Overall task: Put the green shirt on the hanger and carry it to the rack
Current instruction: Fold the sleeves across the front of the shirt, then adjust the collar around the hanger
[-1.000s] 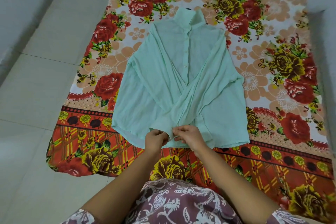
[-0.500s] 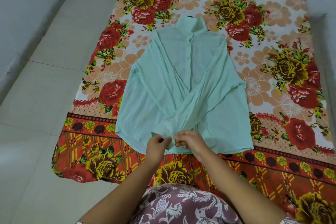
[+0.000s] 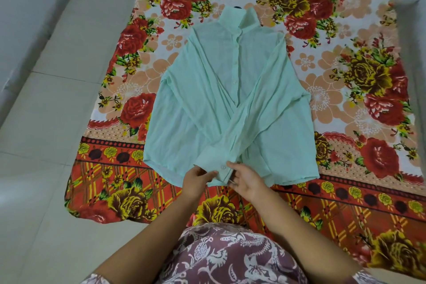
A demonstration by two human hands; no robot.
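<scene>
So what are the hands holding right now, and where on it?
The green shirt, by the cuff of a crossed sleeve: the left hand pinches one end, and the right hand grips the other.

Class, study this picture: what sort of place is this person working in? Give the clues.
Most likely a room in a home, at floor level. A floral sheet lies spread over pale floor tiles, a green shirt is laid flat on it, and a plain wall runs along the left.
</scene>
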